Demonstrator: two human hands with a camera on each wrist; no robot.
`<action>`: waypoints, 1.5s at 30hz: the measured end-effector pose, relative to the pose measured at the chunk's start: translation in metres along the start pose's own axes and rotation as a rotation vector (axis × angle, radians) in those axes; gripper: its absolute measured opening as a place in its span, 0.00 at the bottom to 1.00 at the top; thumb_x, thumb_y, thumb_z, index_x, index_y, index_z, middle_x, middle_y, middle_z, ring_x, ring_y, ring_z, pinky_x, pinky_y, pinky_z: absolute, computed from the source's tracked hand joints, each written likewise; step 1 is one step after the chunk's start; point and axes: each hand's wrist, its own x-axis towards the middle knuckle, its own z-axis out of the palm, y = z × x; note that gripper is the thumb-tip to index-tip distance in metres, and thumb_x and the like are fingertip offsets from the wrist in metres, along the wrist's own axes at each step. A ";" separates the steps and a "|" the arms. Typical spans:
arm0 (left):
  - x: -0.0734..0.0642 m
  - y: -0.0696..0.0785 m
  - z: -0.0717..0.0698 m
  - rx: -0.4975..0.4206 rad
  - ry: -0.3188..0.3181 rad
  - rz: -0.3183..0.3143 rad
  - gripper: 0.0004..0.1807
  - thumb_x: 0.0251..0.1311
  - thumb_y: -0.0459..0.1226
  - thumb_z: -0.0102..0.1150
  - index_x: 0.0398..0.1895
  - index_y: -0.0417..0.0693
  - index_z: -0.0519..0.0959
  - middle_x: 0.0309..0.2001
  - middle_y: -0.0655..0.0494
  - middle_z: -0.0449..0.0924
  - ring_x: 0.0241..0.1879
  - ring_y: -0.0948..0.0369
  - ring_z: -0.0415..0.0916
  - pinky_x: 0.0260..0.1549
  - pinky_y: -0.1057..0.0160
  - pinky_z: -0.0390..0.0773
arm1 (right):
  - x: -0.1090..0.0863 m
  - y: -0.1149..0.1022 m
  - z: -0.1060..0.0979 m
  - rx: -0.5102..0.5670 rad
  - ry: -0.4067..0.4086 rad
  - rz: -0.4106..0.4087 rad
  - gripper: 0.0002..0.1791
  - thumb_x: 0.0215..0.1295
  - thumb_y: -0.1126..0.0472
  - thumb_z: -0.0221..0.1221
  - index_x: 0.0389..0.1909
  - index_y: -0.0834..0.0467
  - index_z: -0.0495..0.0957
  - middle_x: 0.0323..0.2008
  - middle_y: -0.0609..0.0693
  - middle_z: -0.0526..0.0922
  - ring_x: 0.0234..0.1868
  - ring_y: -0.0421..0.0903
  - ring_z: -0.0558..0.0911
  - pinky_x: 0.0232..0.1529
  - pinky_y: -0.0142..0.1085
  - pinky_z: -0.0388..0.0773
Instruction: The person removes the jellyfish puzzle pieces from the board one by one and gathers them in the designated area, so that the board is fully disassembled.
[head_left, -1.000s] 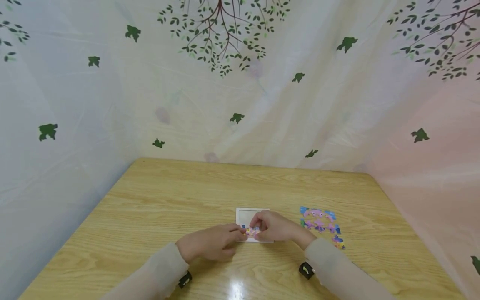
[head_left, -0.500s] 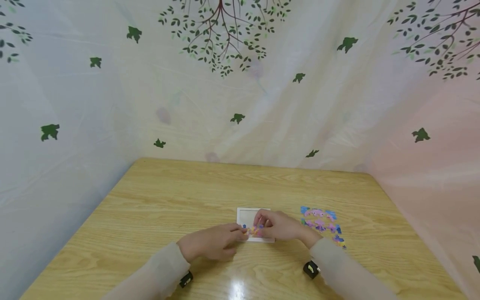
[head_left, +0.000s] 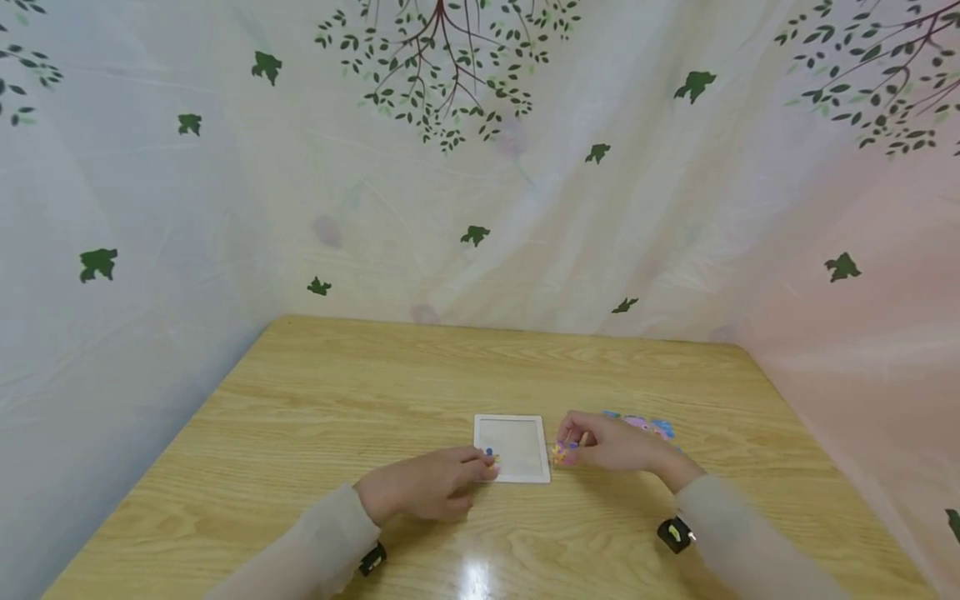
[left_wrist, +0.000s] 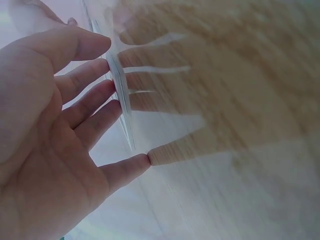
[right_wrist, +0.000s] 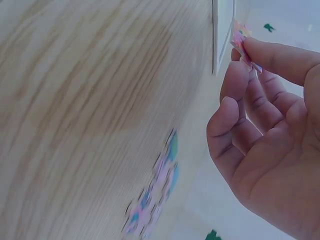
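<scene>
My right hand (head_left: 618,444), just right of the white puzzle frame (head_left: 546,454), pinches a small clump of pink and yellow jigsaw pieces (head_left: 564,453) between thumb and fingers. In the right wrist view the jigsaw pieces (right_wrist: 240,34) stick out past the thumb tip, raised over the table. My left hand (head_left: 420,485) rests at the frame's lower left corner. Its fingers, nearly straight in the left wrist view, touch the frame's edge (left_wrist: 122,102). A blue and yellow bit of jigsaw (head_left: 491,453) shows inside the frame beside the left fingertips.
Behind the right hand lies a group of pink and blue jigsaw pieces (head_left: 647,423), partly covered by that hand; the right wrist view shows more of these pieces (right_wrist: 152,190). A wooden table (head_left: 360,375) carries everything, with a leaf-patterned curtain (head_left: 390,208) around it.
The right hand has lifted the pink and yellow jigsaw pieces from the frame and carried them right, past its edge. The left hand has stayed in place.
</scene>
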 end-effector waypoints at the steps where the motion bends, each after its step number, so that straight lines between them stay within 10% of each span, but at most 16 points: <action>1: 0.000 0.000 0.000 -0.009 -0.003 -0.004 0.25 0.71 0.33 0.60 0.70 0.41 0.73 0.73 0.46 0.69 0.73 0.51 0.67 0.72 0.58 0.67 | -0.004 0.003 -0.003 -0.008 0.007 0.006 0.10 0.72 0.58 0.64 0.48 0.57 0.75 0.41 0.50 0.80 0.32 0.41 0.77 0.34 0.32 0.76; 16: 0.000 0.001 0.000 -0.047 -0.010 -0.016 0.24 0.72 0.33 0.58 0.70 0.40 0.73 0.74 0.46 0.68 0.73 0.51 0.66 0.72 0.57 0.67 | -0.066 0.038 -0.036 -0.021 0.052 0.027 0.10 0.74 0.62 0.61 0.50 0.60 0.75 0.45 0.51 0.78 0.44 0.40 0.77 0.45 0.33 0.79; 22: -0.001 -0.001 0.001 -0.051 -0.001 0.000 0.24 0.71 0.32 0.57 0.70 0.40 0.74 0.73 0.45 0.69 0.73 0.50 0.66 0.71 0.56 0.68 | -0.082 0.044 -0.036 0.059 0.044 0.051 0.08 0.73 0.66 0.61 0.48 0.62 0.74 0.39 0.51 0.76 0.36 0.39 0.75 0.33 0.31 0.76; 45: -0.002 0.000 0.000 0.000 0.018 0.010 0.25 0.72 0.32 0.58 0.70 0.40 0.73 0.72 0.47 0.70 0.72 0.52 0.68 0.70 0.57 0.69 | -0.084 0.053 -0.027 0.059 0.049 0.126 0.06 0.72 0.68 0.61 0.46 0.64 0.77 0.36 0.51 0.77 0.30 0.38 0.73 0.27 0.30 0.73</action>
